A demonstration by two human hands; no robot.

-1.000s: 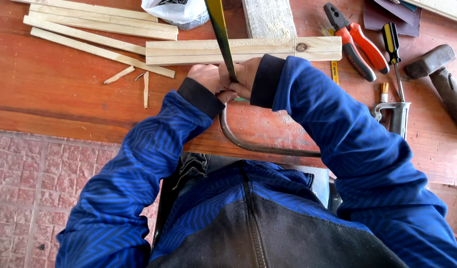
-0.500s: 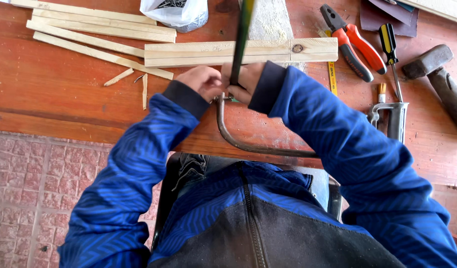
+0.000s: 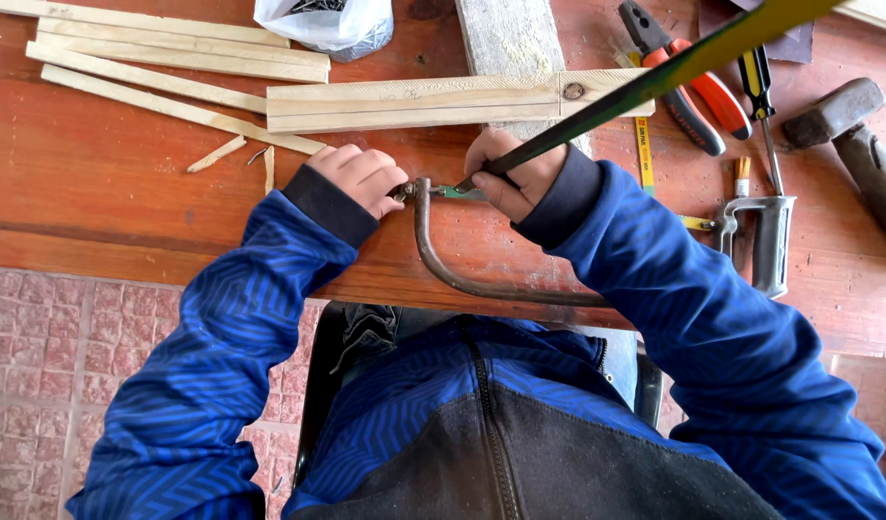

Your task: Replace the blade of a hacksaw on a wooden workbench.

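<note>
Two hands work at a red wooden bench [image 3: 96, 193]. Near its front edge lies a curved metal saw frame [image 3: 443, 270]. The right hand [image 3: 515, 173] grips a green blade [image 3: 654, 82] tightly; the left hand [image 3: 361, 178] pinches the frame's end.

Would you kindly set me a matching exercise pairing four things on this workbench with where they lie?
Things:
1. hammer
2. plastic bag
3. pliers
4. saw frame

Places:
A. top edge, above the wood strips
B. between the left hand and right hand
C. far right of the bench
D. right of the plank, red handles

Pairs: 1-C, 2-A, 3-D, 4-B
</note>
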